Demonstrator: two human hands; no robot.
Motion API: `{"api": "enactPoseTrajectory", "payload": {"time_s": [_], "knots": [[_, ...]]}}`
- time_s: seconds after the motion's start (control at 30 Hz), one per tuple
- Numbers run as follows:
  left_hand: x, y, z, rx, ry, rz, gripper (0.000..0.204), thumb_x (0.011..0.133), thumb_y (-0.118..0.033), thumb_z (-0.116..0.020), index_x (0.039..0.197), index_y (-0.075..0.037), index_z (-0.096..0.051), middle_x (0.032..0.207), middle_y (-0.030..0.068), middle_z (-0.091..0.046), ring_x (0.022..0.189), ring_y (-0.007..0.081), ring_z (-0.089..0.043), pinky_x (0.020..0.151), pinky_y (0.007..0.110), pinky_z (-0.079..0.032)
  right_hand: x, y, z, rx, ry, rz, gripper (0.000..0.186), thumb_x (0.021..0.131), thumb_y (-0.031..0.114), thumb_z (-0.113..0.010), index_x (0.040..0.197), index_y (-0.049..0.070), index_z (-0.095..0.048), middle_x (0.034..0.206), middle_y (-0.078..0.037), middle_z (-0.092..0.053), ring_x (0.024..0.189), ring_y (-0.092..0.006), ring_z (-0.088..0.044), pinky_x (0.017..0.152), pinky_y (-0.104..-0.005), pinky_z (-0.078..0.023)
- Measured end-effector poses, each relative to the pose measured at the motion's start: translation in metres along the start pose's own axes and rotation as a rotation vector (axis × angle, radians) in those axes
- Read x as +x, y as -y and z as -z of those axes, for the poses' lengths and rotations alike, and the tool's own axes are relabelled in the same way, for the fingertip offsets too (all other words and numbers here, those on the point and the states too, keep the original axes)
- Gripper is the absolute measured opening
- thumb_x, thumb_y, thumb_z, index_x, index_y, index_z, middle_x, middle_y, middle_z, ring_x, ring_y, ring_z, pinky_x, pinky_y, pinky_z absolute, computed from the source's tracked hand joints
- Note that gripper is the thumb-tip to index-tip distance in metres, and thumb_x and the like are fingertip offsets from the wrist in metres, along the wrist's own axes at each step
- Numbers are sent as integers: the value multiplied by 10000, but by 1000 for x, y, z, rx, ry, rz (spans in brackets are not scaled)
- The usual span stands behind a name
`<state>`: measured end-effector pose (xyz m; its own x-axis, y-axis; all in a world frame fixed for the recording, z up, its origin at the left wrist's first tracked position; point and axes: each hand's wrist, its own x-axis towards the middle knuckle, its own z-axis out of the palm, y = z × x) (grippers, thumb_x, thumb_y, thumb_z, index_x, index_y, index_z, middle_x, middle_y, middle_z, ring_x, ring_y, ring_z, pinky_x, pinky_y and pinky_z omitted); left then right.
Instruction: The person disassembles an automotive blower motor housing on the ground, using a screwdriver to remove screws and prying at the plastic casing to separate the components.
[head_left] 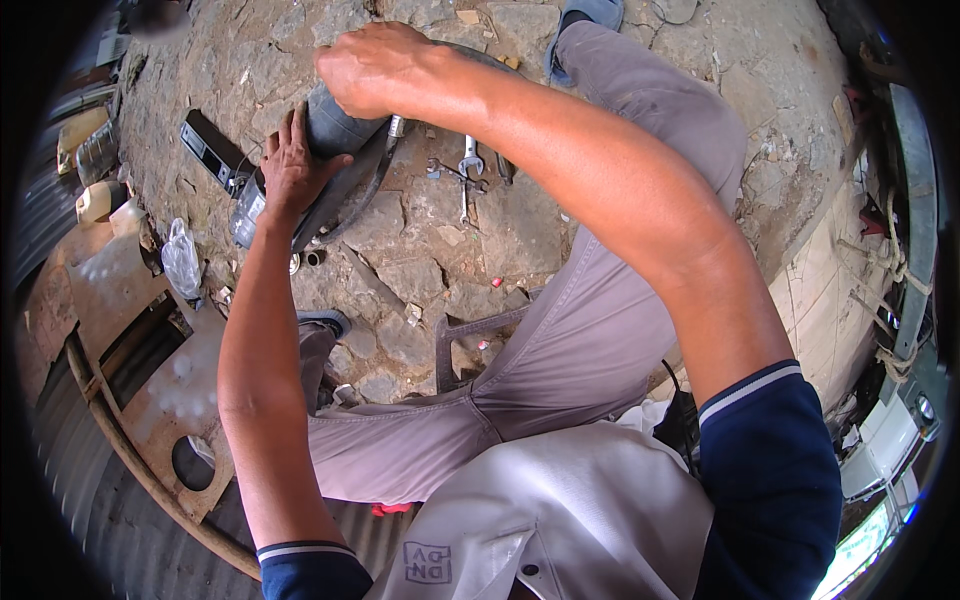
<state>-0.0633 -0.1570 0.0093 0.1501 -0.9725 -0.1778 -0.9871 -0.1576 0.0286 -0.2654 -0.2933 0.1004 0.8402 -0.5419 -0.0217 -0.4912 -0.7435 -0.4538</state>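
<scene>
My right hand (360,70) is closed over the upper end of a dark rubbery cylindrical piece (340,130) at top centre. My left hand (292,170) rests against its lower left side, fingers apart, thumb stretched to the right. A dark metal assembly (247,215) lies under my left hand. A black hose (365,205) with a metal end fitting (396,126) runs beside the cylinder. Crossed wrenches (465,180) lie on the stony ground to the right of the hose. A dark oblong case (205,152) lies to the left, and small round metal parts (314,257) lie below.
My legs (650,90) and sandal (590,15) frame the stone ground (410,275). Left are rusty sheet pieces (170,420), corrugated metal (80,480), containers (98,200) and a plastic bag (182,258). A metal frame with rope (900,270) edges the right side.
</scene>
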Motion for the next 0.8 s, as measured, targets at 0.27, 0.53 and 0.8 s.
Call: {"api": "enactPoseTrajectory", "payload": {"time_s": [0.27, 0.53, 0.8], "knots": [[-2, 5, -4, -8, -24, -13, 1144, 659, -524, -870, 1559, -93, -310, 1520, 148, -426, 1298, 410, -476, 1073, 514, -417, 6, 4, 2, -16, 108, 52, 303, 868, 60, -541, 1117, 18, -710, 1056, -224, -732, 992, -374, -724, 858, -478, -578], [1, 3, -2, -29, -11, -24, 1141, 665, -530, -866, 1565, -106, -305, 1514, 146, -429, 1297, 412, -475, 1068, 522, -417, 2, 1, 1, -2, 35, 57, 299, 872, 48, -531, 1113, 12, -705, 1057, -222, -730, 998, -376, -721, 852, -478, -579], [2, 3, -3, -16, -4, -13, 1141, 670, -522, -866, 1566, -98, -301, 1533, 150, -411, 1308, 415, -463, 1075, 526, -411, 3, 0, 2, -20, 31, 27, 304, 851, 42, -568, 1124, 16, -698, 1059, -222, -729, 1003, -376, -720, 844, -474, -584]]}}
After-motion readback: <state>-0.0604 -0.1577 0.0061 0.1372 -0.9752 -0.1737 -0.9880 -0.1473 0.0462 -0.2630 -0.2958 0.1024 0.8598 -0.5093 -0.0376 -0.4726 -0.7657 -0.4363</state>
